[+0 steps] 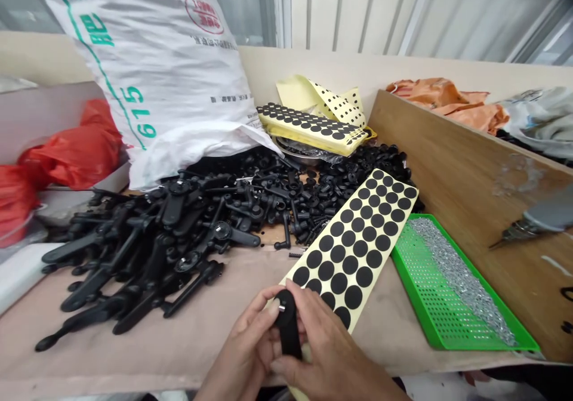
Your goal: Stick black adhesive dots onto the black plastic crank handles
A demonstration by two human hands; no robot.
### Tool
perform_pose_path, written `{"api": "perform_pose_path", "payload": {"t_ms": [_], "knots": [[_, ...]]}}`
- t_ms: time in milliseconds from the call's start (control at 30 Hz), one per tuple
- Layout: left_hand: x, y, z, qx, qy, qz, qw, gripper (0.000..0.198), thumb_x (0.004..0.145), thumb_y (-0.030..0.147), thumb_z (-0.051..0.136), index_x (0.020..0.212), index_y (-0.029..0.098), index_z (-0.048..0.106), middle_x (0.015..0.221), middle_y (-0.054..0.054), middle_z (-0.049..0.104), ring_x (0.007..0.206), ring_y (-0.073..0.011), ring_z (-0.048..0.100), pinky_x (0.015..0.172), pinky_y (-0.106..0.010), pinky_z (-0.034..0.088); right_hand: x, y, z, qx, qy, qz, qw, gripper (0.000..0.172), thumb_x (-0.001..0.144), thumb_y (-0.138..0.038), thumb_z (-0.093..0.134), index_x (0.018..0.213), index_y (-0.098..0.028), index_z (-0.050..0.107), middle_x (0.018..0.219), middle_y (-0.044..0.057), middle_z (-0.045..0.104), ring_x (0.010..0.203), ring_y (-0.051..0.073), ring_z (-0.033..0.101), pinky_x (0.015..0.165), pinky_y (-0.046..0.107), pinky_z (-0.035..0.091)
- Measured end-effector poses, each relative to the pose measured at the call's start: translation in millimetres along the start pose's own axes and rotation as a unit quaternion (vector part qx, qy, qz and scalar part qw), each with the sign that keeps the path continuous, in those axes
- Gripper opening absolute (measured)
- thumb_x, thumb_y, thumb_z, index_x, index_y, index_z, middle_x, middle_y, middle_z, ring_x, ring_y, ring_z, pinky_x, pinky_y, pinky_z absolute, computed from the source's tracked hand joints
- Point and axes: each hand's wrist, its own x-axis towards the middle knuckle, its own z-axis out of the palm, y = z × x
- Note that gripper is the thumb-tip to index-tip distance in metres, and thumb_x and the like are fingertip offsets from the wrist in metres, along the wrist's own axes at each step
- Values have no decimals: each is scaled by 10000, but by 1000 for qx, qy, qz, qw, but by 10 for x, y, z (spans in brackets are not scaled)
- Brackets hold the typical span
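Near the table's front edge, both my hands close round one black plastic crank handle (290,332), its rounded end pointing away from me and a small shiny metal bit showing there. My left hand (250,335) grips it from the left, thumb by the metal bit. On the right side my right hand (320,341) holds it, fingers along the edge of the rounded end. Just beyond and partly under my right hand lies a pale yellow sheet of round black stickers (360,234). A heap of black crank handles (179,234) spreads to the left.
A green perforated tray (430,323) holds small metal pieces at the right. Beside it a wooden board (447,156) stands with a powered driver's tip (514,234) nearby. At the back are a white sack (179,61), stacked sticker sheets (313,129) and red bags (76,150).
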Motion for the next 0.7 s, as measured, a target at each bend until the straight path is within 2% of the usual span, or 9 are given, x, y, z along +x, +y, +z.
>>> {"api": "perform_pose_path", "payload": {"t_ms": [100,200,267,367,500,600,700], "knots": [[11,-6,-65,-7,-21,-7,1000,401,708,360,753,1025,210,558,696,15,648,540,-103,598,511,-179,459,8,-16,7,-37,-20,11,999,711,734,-117,551,1414,-141,345,1344,142,518,1222,290,476,1060,408,330],[14,-1,-103,2,-42,-24,999,306,750,342,716,962,189,556,705,-5,645,603,-139,632,567,-232,505,-5,-12,-24,-54,-51,10,997,746,713,-97,505,1430,-111,302,1391,141,475,1260,264,451,1070,390,326],[14,2,-121,13,-49,-35,998,265,762,337,700,922,190,547,704,-12,646,618,-157,644,582,-262,521,-24,4,-58,-56,-68,1,996,776,702,-97,496,1443,-140,272,1402,117,467,1262,247,450,1064,377,336],[16,8,-150,16,-50,-51,997,251,750,335,707,853,202,521,678,2,639,605,-163,650,586,-282,529,-49,19,-115,-46,-91,2,995,832,679,-81,494,1451,-255,239,1351,56,519,1219,220,489,1031,350,372],[25,27,-174,33,-54,-85,994,289,721,372,722,829,200,516,696,-3,650,604,-162,650,574,-268,524,-41,-36,-169,-49,-125,47,990,835,683,-76,493,1423,-382,257,1224,24,590,1100,224,557,924,342,444],[22,24,-156,67,-44,-104,991,292,733,417,703,821,199,531,675,6,646,568,-129,627,560,-224,498,-22,-99,-160,-59,-140,51,987,781,695,-95,522,1392,-387,323,1118,21,628,1031,231,580,871,325,454],[-40,-4,-181,88,-33,-80,992,288,721,436,696,763,202,533,608,34,617,512,-104,585,507,-190,455,-32,-125,-136,-57,-154,21,986,737,741,-179,584,1402,-364,315,1053,13,654,961,223,603,815,288,464]]}}
